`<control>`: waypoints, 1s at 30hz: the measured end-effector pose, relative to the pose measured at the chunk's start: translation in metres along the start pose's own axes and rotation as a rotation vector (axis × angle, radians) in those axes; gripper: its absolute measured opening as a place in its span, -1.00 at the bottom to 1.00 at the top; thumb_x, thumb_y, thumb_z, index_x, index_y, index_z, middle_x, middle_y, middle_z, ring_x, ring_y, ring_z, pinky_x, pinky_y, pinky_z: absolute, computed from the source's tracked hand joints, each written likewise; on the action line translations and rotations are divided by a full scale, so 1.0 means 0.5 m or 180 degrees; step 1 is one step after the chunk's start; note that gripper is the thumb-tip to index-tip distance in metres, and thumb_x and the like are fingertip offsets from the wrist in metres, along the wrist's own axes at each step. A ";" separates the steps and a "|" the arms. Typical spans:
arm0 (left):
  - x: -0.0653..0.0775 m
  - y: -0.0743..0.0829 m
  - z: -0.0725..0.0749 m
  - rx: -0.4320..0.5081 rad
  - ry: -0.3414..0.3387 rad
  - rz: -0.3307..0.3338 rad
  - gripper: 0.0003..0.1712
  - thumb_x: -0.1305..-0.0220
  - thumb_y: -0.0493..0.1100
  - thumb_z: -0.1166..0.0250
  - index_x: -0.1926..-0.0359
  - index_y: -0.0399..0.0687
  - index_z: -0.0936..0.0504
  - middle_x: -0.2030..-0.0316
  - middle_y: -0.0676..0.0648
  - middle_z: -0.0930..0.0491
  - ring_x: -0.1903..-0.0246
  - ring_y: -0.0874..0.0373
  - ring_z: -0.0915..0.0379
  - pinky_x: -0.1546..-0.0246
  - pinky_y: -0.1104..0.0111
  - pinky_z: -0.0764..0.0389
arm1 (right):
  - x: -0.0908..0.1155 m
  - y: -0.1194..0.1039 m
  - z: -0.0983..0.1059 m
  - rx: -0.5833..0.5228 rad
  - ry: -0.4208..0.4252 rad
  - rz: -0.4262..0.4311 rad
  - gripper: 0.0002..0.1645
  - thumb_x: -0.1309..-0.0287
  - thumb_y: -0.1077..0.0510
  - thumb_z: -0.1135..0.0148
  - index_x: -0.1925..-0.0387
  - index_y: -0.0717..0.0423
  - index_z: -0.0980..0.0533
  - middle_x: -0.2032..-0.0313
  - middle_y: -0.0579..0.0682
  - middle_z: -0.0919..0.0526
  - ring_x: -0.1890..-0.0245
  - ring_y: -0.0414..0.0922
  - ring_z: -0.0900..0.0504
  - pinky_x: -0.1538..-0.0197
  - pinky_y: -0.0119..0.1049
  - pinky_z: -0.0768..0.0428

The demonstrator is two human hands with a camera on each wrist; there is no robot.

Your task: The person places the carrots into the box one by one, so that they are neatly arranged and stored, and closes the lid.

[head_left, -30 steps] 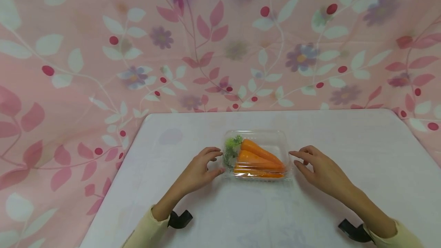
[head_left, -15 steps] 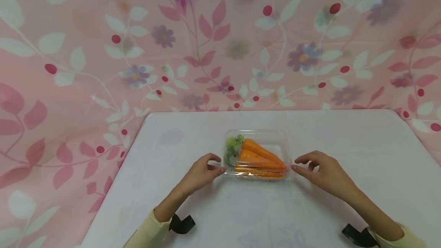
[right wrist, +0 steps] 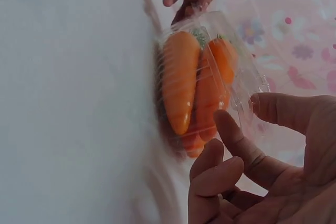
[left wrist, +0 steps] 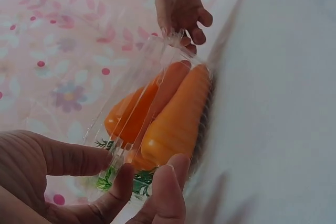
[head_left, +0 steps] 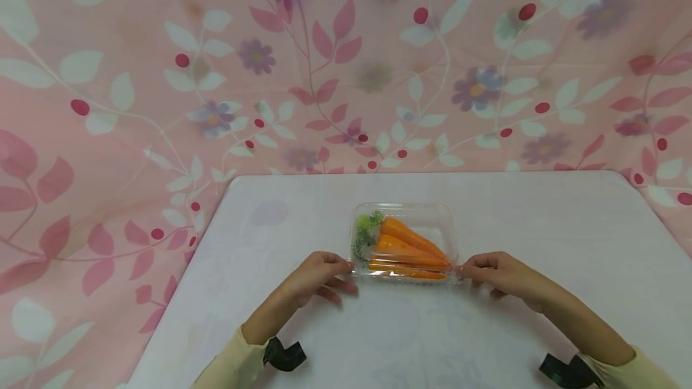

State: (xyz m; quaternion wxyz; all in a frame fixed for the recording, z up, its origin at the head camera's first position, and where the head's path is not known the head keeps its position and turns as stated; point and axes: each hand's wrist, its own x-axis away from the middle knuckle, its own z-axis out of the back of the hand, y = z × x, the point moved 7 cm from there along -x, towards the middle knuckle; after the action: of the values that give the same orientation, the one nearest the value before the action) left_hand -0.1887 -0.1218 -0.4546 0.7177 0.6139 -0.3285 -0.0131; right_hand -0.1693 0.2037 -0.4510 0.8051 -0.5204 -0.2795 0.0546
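Note:
A clear plastic clamshell container sits on the table with its lid down. Orange carrots with leafy green tops lie inside it. At its front left corner my left hand pinches the rim between thumb and index finger; the other fingers spread below. My right hand pinches the front right corner in the same manner, its remaining fingers bent. Both wrist views show the container's rim between thumb and index finger, in the left hand and in the right hand.
A white-covered table with rounded far corners carries the container. Behind it hangs a pink flowered cloth. Black wrist mounts are strapped at both cuffs.
Both hands have slid toward the front corners of the container, and thumbs and index fingers have closed on its rim. The container stays in the same place on the table.

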 end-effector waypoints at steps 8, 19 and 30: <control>0.001 -0.007 -0.006 0.0281 -0.0082 0.0170 -0.54 -0.36 -0.14 -0.22 -0.09 -0.48 -0.53 -0.02 -0.39 -0.60 0.19 -0.05 -0.70 0.44 0.33 -0.68 | -0.005 0.013 -0.010 -0.0390 -0.0243 -0.0146 -0.53 -0.41 -0.06 -0.12 0.05 0.30 -0.61 0.13 0.07 -0.64 0.15 -0.02 -0.49 0.32 -0.25 -0.54; 0.001 -0.003 -0.014 0.0259 0.0088 0.0066 -0.64 -0.37 -0.26 -0.19 0.00 -0.54 -0.53 0.17 -0.34 -0.68 0.20 -0.06 -0.70 0.45 0.36 -0.67 | -0.007 0.013 -0.023 -0.0599 -0.0385 -0.0108 -0.57 -0.40 0.01 -0.13 0.02 0.33 -0.58 0.08 0.02 -0.64 0.13 -0.08 -0.52 0.28 -0.26 -0.55; 0.006 0.005 -0.027 0.0277 0.0234 -0.0009 -0.79 -0.39 -0.33 -0.15 0.13 -0.49 -0.56 0.17 -0.28 -0.69 0.17 -0.06 -0.69 0.43 0.37 -0.67 | -0.016 0.007 -0.025 -0.0880 -0.0488 0.0023 -0.79 -0.40 0.11 -0.14 0.22 0.17 -0.60 0.23 -0.07 -0.57 0.21 -0.16 -0.46 0.23 -0.33 -0.52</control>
State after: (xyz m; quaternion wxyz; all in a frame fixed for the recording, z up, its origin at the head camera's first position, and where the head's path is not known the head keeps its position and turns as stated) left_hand -0.1809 -0.1108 -0.4514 0.7019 0.6450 -0.3012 0.0227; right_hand -0.1689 0.1922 -0.4608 0.7019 -0.6215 -0.3431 0.0580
